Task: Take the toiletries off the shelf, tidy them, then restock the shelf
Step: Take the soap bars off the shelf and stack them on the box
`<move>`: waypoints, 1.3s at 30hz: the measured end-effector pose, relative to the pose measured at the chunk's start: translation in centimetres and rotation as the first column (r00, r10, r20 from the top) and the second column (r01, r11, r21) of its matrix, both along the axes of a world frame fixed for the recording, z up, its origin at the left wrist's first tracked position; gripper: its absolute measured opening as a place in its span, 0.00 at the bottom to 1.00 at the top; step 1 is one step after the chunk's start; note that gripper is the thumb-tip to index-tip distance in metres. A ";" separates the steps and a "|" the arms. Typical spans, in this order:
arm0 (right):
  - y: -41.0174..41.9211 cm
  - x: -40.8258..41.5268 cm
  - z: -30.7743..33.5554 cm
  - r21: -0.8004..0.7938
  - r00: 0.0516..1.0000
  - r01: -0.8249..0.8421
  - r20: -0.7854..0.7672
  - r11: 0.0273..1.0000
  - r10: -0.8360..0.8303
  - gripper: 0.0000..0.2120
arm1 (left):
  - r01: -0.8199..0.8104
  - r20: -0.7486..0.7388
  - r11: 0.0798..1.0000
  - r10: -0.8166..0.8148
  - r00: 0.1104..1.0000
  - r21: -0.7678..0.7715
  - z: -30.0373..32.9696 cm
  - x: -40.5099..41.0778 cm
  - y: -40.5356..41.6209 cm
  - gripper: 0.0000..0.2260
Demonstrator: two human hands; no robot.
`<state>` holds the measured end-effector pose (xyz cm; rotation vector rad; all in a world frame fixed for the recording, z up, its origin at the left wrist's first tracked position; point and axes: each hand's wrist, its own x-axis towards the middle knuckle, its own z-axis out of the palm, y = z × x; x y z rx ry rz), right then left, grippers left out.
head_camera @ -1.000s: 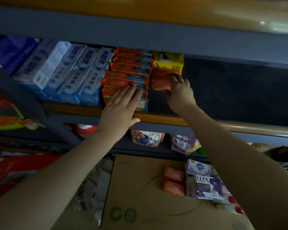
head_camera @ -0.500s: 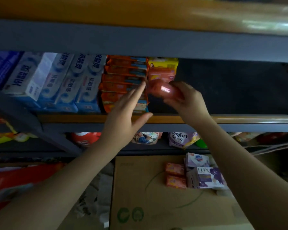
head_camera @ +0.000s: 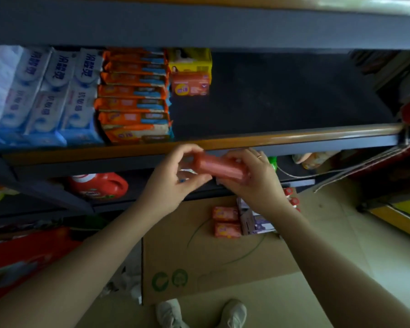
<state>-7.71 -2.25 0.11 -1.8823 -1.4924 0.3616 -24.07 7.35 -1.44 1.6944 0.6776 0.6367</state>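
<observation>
Both hands hold one red soap packet (head_camera: 217, 167) just in front of the shelf's orange front rail (head_camera: 294, 136). My left hand (head_camera: 175, 178) grips its left end and my right hand (head_camera: 251, 178) grips its right end. On the shelf a red soap packet (head_camera: 190, 84) still stands under a yellow pack (head_camera: 189, 60), beside a stack of orange packs (head_camera: 133, 95) and white-blue toothpaste boxes (head_camera: 57, 95). The shelf's right half (head_camera: 294, 95) is dark and bare.
A flat cardboard sheet (head_camera: 199, 261) lies on the floor with two red soap packets (head_camera: 225, 221) and purple boxes (head_camera: 258, 223) on it. A red detergent bottle (head_camera: 100, 185) stands on the lower shelf. My shoes (head_camera: 199, 313) are at the bottom edge.
My right hand pulled a red soap packet off the shelf and brought it down in front of the rail. My left hand left the orange stack and took its other end.
</observation>
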 end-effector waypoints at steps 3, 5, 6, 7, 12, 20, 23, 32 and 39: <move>-1.6 0.2 -1.3 0.085 0.952 0.001 0.304 0.996 -0.027 0.16 | 0.068 0.009 0.994 -0.067 0.998 -0.086 -1.9 0.2 -1.6 0.20; -2.6 0.6 -2.1 0.088 0.961 -0.017 0.275 0.996 -0.008 0.17 | 0.061 0.037 0.989 -0.056 0.998 -0.137 -2.8 0.6 -2.6 0.19; -3.1 0.9 -2.3 0.063 0.985 -0.011 0.174 0.998 0.000 0.18 | 0.044 0.049 0.984 -0.036 0.998 -0.173 -3.1 0.9 -3.0 0.18; -3.6 1.2 -2.4 0.024 1.000 0.008 0.026 1.000 -0.009 0.19 | 0.018 0.054 0.976 -0.006 0.999 -0.215 -3.4 1.2 -3.3 0.17; -5.0 2.6 -2.9 -0.170 0.852 0.096 -0.496 0.981 -0.169 0.15 | -0.124 -0.036 0.881 0.121 0.992 -0.456 -4.4 2.6 -4.2 0.12; -6.1 4.2 -2.7 -0.507 0.457 0.087 -0.744 0.857 -0.487 0.07 | -0.200 -0.289 0.729 0.004 0.957 -0.655 -4.3 4.7 -6.4 0.13; -6.7 4.7 -2.9 -0.650 0.109 -0.009 -0.756 0.760 -0.645 0.09 | -0.216 -0.280 0.623 -0.005 0.960 -0.752 -3.9 5.3 -6.8 0.15; -9.0 4.9 -6.0 -0.573 0.258 -0.032 -0.796 0.819 -0.547 0.03 | -0.184 -0.334 0.706 -0.079 0.939 -0.684 -5.9 5.6 -8.1 0.09; -10.6 4.4 -7.9 -0.375 0.848 -0.075 -0.512 0.924 -0.139 0.23 | -0.088 -0.168 0.670 -0.056 0.984 -0.737 -10.5 4.2 -9.2 0.10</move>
